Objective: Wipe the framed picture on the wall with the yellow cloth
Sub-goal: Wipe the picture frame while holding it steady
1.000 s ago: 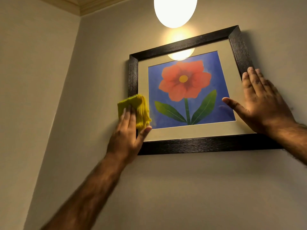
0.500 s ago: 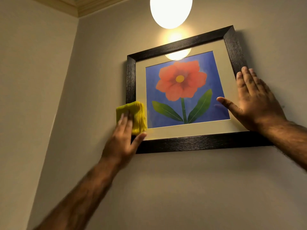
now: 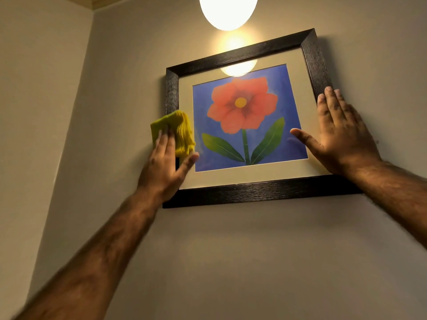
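Note:
The framed picture hangs tilted on the beige wall: a dark wooden frame, a cream mat and a red flower on blue. My left hand presses a folded yellow cloth flat against the frame's left side, over the dark edge and the mat. My right hand lies flat with fingers spread on the frame's right side, its thumb reaching onto the blue print. The lower left stretch of the frame is hidden behind my left hand.
A glowing oval lamp hangs just above the picture, and its glare reflects in the glass near the top. A wall corner runs down the left. Bare wall spreads below the frame.
My left hand slid the yellow cloth a little down the frame's left side and back up. My right hand stayed flat on the right side. The camera shifted slightly.

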A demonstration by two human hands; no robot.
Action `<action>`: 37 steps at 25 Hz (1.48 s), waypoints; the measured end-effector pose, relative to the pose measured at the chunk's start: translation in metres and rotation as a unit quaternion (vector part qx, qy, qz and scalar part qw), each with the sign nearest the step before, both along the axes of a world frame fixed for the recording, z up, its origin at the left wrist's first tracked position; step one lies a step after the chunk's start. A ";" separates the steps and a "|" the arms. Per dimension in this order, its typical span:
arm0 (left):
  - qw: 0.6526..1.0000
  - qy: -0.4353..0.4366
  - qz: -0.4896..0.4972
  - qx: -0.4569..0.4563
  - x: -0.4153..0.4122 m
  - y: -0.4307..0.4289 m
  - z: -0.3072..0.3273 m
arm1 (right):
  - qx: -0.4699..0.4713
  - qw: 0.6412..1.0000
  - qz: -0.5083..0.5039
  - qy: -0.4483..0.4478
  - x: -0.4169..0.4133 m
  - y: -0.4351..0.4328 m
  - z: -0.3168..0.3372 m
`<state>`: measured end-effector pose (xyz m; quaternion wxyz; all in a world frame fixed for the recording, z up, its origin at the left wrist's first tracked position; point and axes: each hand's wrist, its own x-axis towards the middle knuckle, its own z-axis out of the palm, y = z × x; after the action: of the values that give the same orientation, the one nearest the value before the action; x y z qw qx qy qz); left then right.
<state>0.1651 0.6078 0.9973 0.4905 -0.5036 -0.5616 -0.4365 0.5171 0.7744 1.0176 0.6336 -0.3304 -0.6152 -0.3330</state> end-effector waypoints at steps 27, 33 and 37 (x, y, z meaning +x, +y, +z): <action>0.905 -0.337 -0.259 -0.017 -0.012 -0.054 0.044 | 0.018 0.999 0.026 0.007 -0.001 0.006 0.001; 0.869 -0.367 -0.332 -0.014 -0.015 -0.075 0.034 | 0.006 0.999 0.037 0.011 -0.002 0.003 0.000; 0.872 -0.376 -0.314 -0.014 -0.024 -0.103 0.008 | 0.024 0.998 0.049 0.010 -0.003 -0.011 -0.016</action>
<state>0.1408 0.5045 1.0055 0.0729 -0.4581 -0.5215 -0.7161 0.5139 0.7635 1.0015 0.6635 -0.2875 -0.6160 -0.3126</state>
